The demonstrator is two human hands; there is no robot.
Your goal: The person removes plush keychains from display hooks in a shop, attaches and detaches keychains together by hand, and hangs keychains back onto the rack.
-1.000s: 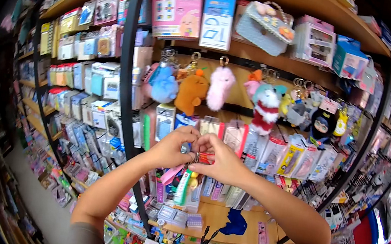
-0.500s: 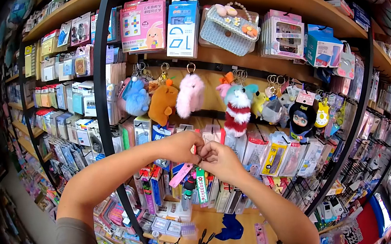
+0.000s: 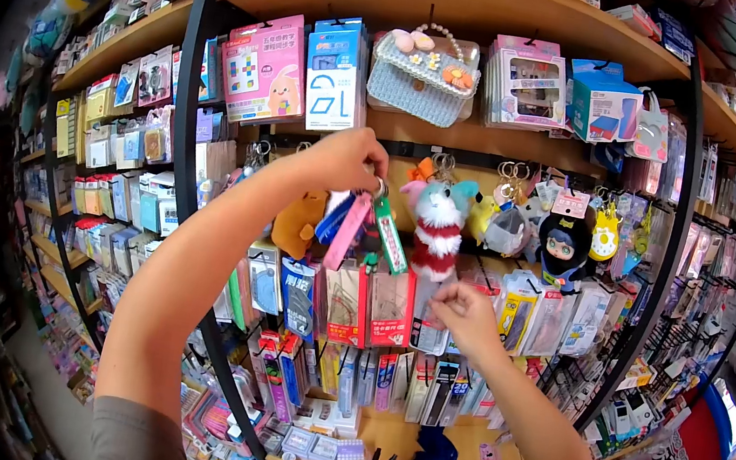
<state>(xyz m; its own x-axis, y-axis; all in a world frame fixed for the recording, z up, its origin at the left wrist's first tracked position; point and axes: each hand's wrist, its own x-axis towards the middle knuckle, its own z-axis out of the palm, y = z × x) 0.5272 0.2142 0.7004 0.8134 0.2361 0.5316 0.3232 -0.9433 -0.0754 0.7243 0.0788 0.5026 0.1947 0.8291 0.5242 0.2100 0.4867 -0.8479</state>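
Observation:
My left hand [image 3: 350,160] is raised at the hook rail, its fingers closed on the ring of a keychain. Below it dangle a pink strap [image 3: 349,230], a green lettered strap [image 3: 391,236] and a dark figure partly hidden between them. The pink plush seen earlier on that stretch of rail is hidden behind the hand and straps. A brown plush [image 3: 296,225] hangs just left of the keychain, and a red-and-white striped plush [image 3: 438,231] to its right. My right hand [image 3: 467,317] is lower, beside hanging packets, with thumb and fingers together; anything between them cannot be made out.
Above the rail hang a light-blue knitted bag [image 3: 421,87], a pink boxed set [image 3: 265,70] and a blue packet [image 3: 333,75]. A doll keychain [image 3: 565,234] hangs at right. Black uprights [image 3: 192,111] frame the rack. A dark blue piece [image 3: 433,451] lies on the lower shelf.
My hands were together at the keychain lower down. The left hand has lifted it to the rail, while the right has let go and moved right. The view has shifted slightly.

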